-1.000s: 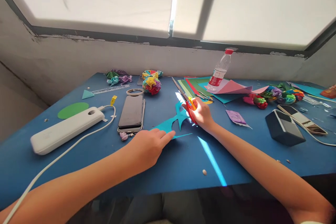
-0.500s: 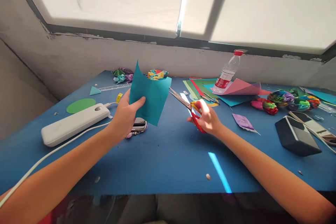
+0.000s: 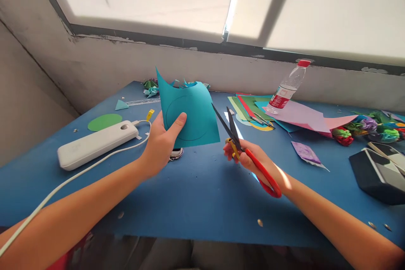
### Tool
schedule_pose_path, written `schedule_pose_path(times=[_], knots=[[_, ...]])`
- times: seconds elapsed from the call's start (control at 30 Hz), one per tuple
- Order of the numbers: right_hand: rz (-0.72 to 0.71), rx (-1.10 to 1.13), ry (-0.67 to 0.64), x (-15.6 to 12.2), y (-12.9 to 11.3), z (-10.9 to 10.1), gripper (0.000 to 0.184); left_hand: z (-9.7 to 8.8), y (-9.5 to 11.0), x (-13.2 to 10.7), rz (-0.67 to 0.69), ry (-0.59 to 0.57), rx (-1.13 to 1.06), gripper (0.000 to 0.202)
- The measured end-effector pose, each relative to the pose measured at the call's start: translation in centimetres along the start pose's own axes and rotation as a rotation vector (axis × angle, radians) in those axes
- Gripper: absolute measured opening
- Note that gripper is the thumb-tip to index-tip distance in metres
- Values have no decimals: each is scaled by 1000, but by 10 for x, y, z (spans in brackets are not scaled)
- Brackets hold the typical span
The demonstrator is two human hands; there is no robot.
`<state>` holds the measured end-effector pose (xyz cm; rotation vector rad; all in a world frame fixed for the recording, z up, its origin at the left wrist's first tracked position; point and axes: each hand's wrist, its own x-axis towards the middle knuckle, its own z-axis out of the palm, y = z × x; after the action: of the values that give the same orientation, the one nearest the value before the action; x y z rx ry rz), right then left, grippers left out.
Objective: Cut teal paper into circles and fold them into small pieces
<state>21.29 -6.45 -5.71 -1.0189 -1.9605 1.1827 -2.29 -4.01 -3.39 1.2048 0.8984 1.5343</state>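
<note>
My left hand (image 3: pixel 163 141) grips a curved sheet of teal paper (image 3: pixel 199 112) at its left side, thumb across the front. A round outline is drawn on the paper, partly covered by the thumb. In my right hand (image 3: pixel 249 156) is a pair of scissors (image 3: pixel 236 137) with one red and one yellow handle. The blades are parted and point up and left, their tips close to the paper's right edge. Behind the paper's lower edge, a phone (image 3: pixel 177 154) is mostly hidden.
At left lie a white power bank (image 3: pixel 98 145) with a cable and a green paper circle (image 3: pixel 105 122). A plastic bottle (image 3: pixel 286 88) stands among coloured sheets (image 3: pixel 300 116). Paper flowers (image 3: pixel 343 136), a purple packet (image 3: pixel 306 153) and a dark box (image 3: pixel 376 175) are at right.
The teal paper has turned to face me more, showing the drawn outline. The scissors' blades have opened wider and tilted more upright. The whole view has shifted slightly.
</note>
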Motion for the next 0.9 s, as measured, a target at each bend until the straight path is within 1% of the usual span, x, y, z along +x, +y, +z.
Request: schedule_pose_path(times=[0.07, 0.17, 0.27, 0.33, 0.37, 0.5, 0.6, 0.63, 0.7, 0.77, 0.83, 0.9], knots=[[-28, 39, -54, -2, 1, -2, 56, 1, 0, -1, 20, 3, -2, 46], [-70, 140, -104, -4, 4, -3, 63, 1, 1, 0, 23, -10, -33, 57], [-47, 145, -43, -4, 4, -1, 61, -1, 3, 2, -3, -65, -79, 62], [-20, 102, -11, -3, 0, 0, 58, -2, 4, 2, -51, -118, -89, 60], [-9, 87, -24, -3, -3, 0, 58, -3, 5, 2, -80, -150, -86, 58], [23, 54, -130, 2, -20, 3, 58, -8, 10, 1, -149, -263, -37, 57], [105, 84, -148, 9, -27, 8, 53, -11, 15, 3, -137, -341, 98, 42], [122, 106, -150, 12, -27, 9, 53, -12, 17, 4, -117, -349, 153, 37], [116, 143, -161, 20, -25, 11, 55, -13, 20, 6, -60, -311, 246, 32], [93, 151, -175, 27, -23, 11, 61, -14, 22, 9, -20, -218, 304, 33], [80, 136, -161, 32, -24, 11, 64, -14, 23, 12, -7, -136, 355, 37], [76, 156, -143, 32, -26, 11, 62, -13, 24, 13, -9, -97, 411, 40]])
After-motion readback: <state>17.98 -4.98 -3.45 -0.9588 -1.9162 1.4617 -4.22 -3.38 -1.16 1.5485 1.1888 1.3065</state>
